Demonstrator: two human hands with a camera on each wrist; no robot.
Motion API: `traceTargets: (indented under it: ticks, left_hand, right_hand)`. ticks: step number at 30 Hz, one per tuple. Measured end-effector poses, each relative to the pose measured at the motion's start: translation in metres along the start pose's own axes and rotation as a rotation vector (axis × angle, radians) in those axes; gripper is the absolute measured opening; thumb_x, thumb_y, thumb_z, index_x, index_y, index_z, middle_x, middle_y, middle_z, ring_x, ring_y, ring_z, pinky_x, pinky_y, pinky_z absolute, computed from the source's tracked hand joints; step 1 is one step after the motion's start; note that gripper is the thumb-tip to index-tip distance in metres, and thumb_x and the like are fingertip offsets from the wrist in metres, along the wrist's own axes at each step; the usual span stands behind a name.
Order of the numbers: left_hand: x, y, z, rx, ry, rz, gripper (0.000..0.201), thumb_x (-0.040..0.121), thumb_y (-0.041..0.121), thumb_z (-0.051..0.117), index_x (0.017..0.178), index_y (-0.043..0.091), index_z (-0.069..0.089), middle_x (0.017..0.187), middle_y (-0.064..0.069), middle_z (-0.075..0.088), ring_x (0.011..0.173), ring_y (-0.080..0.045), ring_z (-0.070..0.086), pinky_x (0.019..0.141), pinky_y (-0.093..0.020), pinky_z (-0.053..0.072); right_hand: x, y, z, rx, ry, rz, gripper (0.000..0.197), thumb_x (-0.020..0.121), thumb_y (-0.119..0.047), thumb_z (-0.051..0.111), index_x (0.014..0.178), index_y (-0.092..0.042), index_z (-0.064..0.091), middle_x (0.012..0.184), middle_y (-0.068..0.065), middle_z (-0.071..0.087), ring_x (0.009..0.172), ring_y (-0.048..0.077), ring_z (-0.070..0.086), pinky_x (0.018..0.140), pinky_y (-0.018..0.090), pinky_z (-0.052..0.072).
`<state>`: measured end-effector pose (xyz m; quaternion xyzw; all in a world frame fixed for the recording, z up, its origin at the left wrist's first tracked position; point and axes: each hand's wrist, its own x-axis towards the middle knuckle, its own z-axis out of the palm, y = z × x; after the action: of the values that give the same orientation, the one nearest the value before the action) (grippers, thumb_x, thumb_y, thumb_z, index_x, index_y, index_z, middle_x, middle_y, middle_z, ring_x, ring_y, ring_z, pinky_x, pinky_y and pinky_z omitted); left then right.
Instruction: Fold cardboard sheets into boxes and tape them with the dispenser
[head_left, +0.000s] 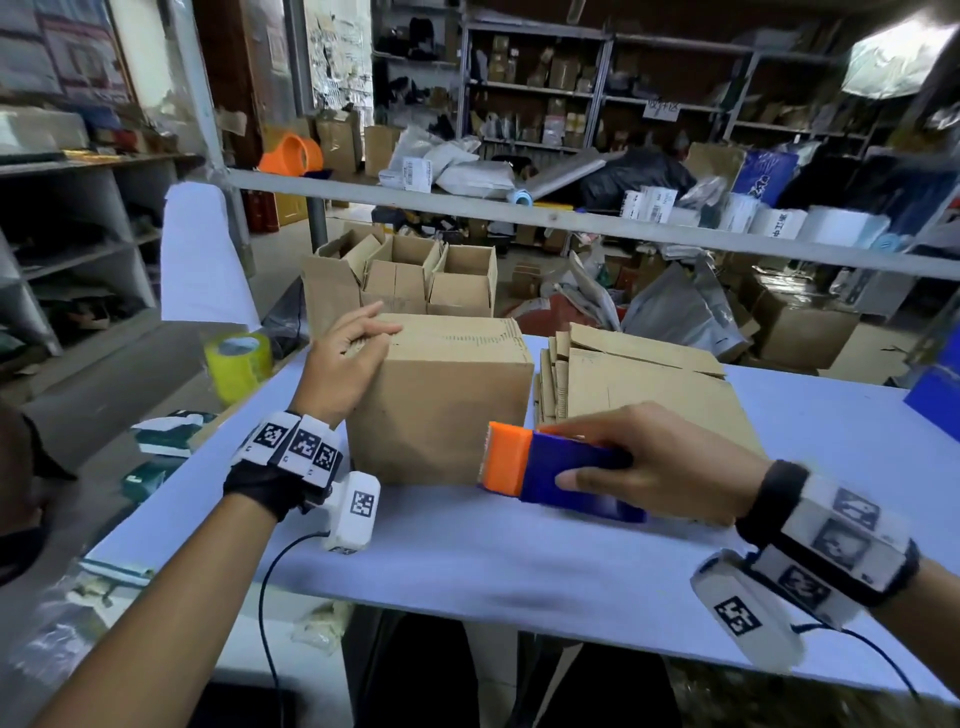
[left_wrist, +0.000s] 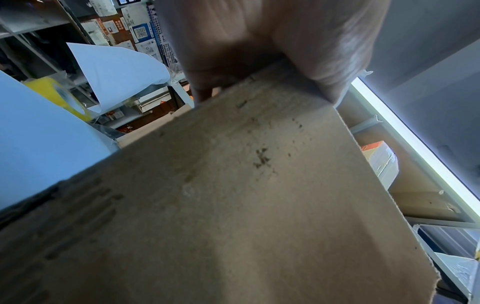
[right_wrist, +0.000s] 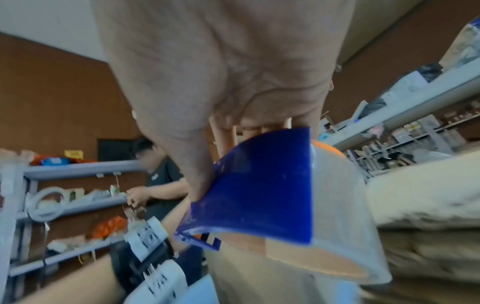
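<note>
A folded brown cardboard box stands on the pale blue table. My left hand lies over the box's top left edge, fingers on the closed top flaps and palm against the side; in the left wrist view the box fills the frame under my left hand. My right hand grips the blue and orange tape dispenser at the box's lower right front corner, orange end toward the box. In the right wrist view the dispenser and its tape roll sit under my right hand.
A stack of flat cardboard sheets lies right of the box. Several folded open boxes stand behind the table. A yellow tape roll sits at the table's left end. A metal rail crosses above. Another person works at shelves.
</note>
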<state>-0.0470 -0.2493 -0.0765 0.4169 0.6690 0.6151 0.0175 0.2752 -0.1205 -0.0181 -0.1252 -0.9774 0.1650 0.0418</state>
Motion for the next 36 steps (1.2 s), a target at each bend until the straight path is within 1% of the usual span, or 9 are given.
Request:
traceTargets:
  ticks: [6,13,15,17,24,27,30,33,36]
  left_hand:
    - [0.001,-0.004,0.0,-0.022,0.003,0.01,0.027,0.094,0.007,0.058,0.093,0.031,0.072,0.137,0.005,0.058,0.13,-0.009,0.051,0.117,-0.038,0.033]
    - [-0.001,0.004,-0.004,-0.01,-0.055,0.006,0.026,0.095,0.004,0.057,0.099,0.024,0.074,0.139,0.004,0.056,0.129,-0.007,0.05,0.114,-0.028,0.034]
    - [-0.002,0.01,-0.007,0.003,-0.116,0.027,0.025,0.097,0.002,0.056,0.106,0.016,0.074,0.139,0.0,0.056,0.128,-0.007,0.051,0.107,-0.017,0.037]
    - [0.001,0.017,-0.014,0.003,-0.193,0.028,0.026,0.099,0.002,0.053,0.114,0.01,0.073,0.138,-0.004,0.057,0.124,-0.006,0.054,0.104,-0.012,0.039]
    - [0.039,0.061,-0.042,-0.04,-0.291,-0.269,0.071,0.108,0.046,0.015,0.102,0.015,0.078,0.121,0.009,0.071,0.124,-0.002,0.053,0.111,-0.032,0.027]
    - [0.05,0.078,-0.032,-0.077,-0.204,-0.384,0.067,0.107,0.049,0.023,0.093,0.007,0.074,0.118,-0.005,0.071,0.125,-0.019,0.056,0.115,-0.039,0.035]
    - [0.056,0.083,-0.022,-0.043,-0.213,-0.43,0.062,0.106,0.049,0.03,0.117,0.001,0.067,0.125,-0.014,0.067,0.125,-0.026,0.057,0.113,-0.042,0.039]
    - [0.059,0.081,-0.019,-0.067,-0.199,-0.42,0.05,0.106,0.042,0.038,0.132,0.004,0.057,0.128,-0.018,0.064,0.123,-0.027,0.059,0.111,-0.042,0.043]
    - [0.06,0.076,-0.02,-0.047,-0.217,-0.309,0.034,0.105,0.027,0.048,0.12,0.002,0.066,0.113,-0.019,0.071,0.11,-0.025,0.067,0.103,-0.041,0.049]
  right_hand:
    - [0.032,-0.046,-0.062,0.444,0.156,-0.197,0.037,0.101,-0.034,0.06,0.134,-0.02,0.064,0.112,0.003,0.076,0.098,0.027,0.073,0.087,0.046,0.06]
    - [0.144,-0.059,-0.078,0.658,0.29,-0.011,0.022,0.104,-0.022,0.057,0.103,-0.004,0.069,0.079,0.003,0.067,0.066,0.013,0.06,0.053,0.016,0.045]
    - [0.168,-0.053,-0.067,0.649,0.294,0.026,0.025,0.103,-0.028,0.059,0.088,-0.011,0.072,0.072,0.0,0.066,0.061,0.011,0.058,0.057,0.019,0.044]
    - [0.185,-0.042,-0.054,0.533,0.307,0.043,0.034,0.102,-0.039,0.059,0.098,-0.01,0.076,0.079,0.001,0.065,0.07,0.011,0.056,0.069,0.026,0.042]
    - [0.198,-0.023,-0.044,0.544,0.391,-0.015,0.042,0.092,-0.056,0.053,0.1,-0.021,0.074,0.073,-0.009,0.064,0.069,0.005,0.057,0.074,0.033,0.044]
    - [0.198,-0.025,-0.043,0.542,0.388,-0.032,0.035,0.091,-0.058,0.053,0.098,-0.033,0.075,0.077,-0.01,0.069,0.073,0.006,0.06,0.075,0.034,0.046]
    - [0.198,-0.028,-0.044,0.547,0.392,-0.04,0.027,0.089,-0.059,0.053,0.092,-0.046,0.076,0.082,-0.011,0.073,0.077,0.005,0.063,0.075,0.031,0.047]
    - [0.196,-0.028,-0.046,0.545,0.406,-0.059,0.03,0.093,-0.054,0.053,0.094,-0.036,0.077,0.082,-0.01,0.072,0.078,0.007,0.063,0.077,0.032,0.046]
    - [0.194,-0.03,-0.048,0.498,0.406,-0.086,0.029,0.1,-0.048,0.052,0.086,-0.035,0.074,0.072,-0.013,0.065,0.07,0.007,0.057,0.073,0.031,0.043]
